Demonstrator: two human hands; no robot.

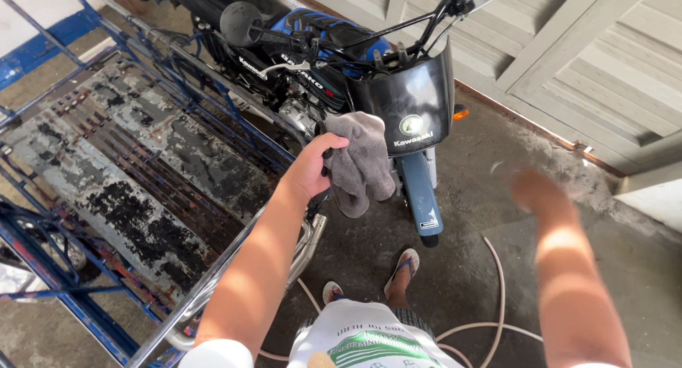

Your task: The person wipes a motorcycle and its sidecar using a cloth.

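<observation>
Left hand [310,170] grips grey cloth [361,162] beside motorcycle [405,105] (right hand [534,190] blurred).

My right hand [534,189]: motion-blurred, fingers unreadable | motorcycle [334,62]: rear cut off by top edge | my feet: partly hidden by shirt

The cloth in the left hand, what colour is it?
Grey-brown cloth, clearest in the head view.

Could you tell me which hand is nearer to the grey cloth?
Left. The left hand grips the crumpled grey cloth beside the motorcycle's dark front cowl; the blurred right hand is off to its right, apart.
</observation>
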